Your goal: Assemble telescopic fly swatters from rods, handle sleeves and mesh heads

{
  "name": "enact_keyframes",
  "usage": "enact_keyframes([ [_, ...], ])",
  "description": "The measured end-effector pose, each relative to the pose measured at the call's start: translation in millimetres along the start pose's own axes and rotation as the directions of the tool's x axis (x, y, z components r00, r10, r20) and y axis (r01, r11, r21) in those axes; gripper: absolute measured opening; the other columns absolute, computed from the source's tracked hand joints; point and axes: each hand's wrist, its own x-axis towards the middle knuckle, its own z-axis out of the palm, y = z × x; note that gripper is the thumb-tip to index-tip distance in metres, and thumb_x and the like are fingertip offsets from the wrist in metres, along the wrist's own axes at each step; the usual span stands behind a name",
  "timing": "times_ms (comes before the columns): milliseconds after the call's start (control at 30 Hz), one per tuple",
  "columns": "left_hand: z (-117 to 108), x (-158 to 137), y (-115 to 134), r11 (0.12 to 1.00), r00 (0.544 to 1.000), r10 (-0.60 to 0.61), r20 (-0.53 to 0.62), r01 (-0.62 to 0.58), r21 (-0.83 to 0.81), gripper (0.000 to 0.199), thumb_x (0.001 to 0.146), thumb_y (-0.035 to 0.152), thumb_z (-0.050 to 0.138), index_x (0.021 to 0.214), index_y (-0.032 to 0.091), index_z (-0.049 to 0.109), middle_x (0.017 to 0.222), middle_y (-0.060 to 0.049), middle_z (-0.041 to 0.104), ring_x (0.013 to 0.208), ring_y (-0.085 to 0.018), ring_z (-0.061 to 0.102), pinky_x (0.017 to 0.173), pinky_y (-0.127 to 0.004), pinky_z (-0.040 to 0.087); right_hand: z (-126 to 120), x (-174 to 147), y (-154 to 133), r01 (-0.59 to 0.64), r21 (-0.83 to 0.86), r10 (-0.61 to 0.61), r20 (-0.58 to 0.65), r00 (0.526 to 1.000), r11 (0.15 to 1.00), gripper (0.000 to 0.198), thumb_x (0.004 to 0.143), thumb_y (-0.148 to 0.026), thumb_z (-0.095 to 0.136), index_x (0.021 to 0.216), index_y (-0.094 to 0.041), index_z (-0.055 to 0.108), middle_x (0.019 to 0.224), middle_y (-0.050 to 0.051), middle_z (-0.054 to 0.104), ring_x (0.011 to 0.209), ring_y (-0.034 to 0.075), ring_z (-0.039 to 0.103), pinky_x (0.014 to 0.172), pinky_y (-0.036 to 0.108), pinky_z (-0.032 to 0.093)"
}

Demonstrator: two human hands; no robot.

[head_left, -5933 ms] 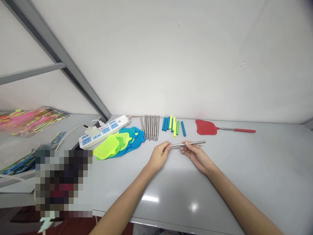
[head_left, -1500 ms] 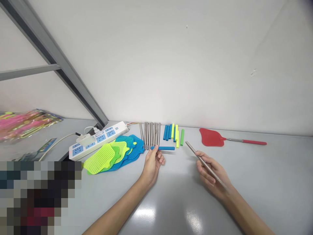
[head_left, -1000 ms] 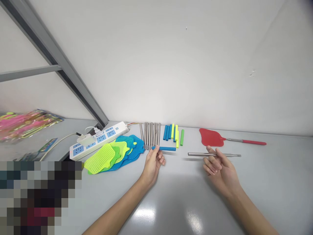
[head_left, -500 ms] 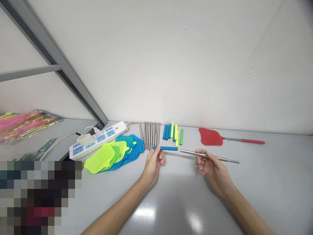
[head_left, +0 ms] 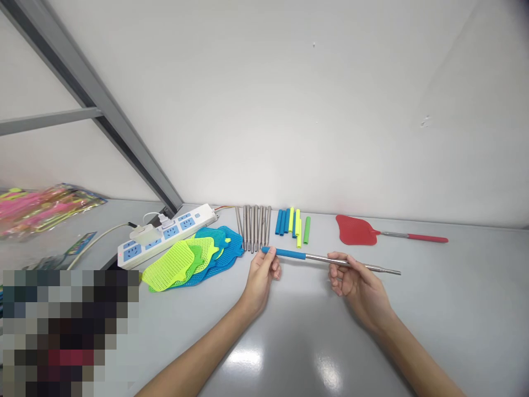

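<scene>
My left hand (head_left: 263, 271) pinches the left end of a blue grip sleeve (head_left: 290, 253) between thumb and fingers. In my right hand (head_left: 356, 278) is a slim metal telescopic rod (head_left: 380, 269), its thinner end pointing right. The rod's left end meets the sleeve's right end, so both lie in one line above the table; how deep the rod sits inside is hidden. Behind them lie loose grip sleeves in blue, yellow (head_left: 298, 226) and green (head_left: 307, 230). Several more metal rods (head_left: 255, 227) stand in a row just beyond my left hand.
Left of the rods, blue and yellow-green fly swatter heads (head_left: 169, 267) overlap in a pile beside a white power strip (head_left: 194, 212) with plugs. A red fly swatter (head_left: 357, 230) lies at right. Packaged pink items (head_left: 45, 212) rest far left. A wall (head_left: 314, 110) rises behind.
The gap between the blue sleeve and the metal rod has closed. The sleeve moved slightly right and the rod slightly left, and their ends now meet.
</scene>
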Motion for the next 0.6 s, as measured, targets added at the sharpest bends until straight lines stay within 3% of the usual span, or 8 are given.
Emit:
enact_keyframes([
  [600,-0.4,0.0,1.0,0.998,1.0,-0.006,-0.013,0.005,-0.057,0.029,0.072,0.036,0.054,0.062,0.018,0.034,0.051,0.007,0.036,0.043,-0.005,0.036,0.046,-0.02,0.031,-0.5,-2.2,-2.8,0.077,0.019,-0.077,-0.042,0.996,0.997,0.03,0.08,-0.035,0.035,0.089,-0.017,0.058,0.064,0.004,0.046,0.057,0.014,0.04,0.048,0.026,0.032],
])
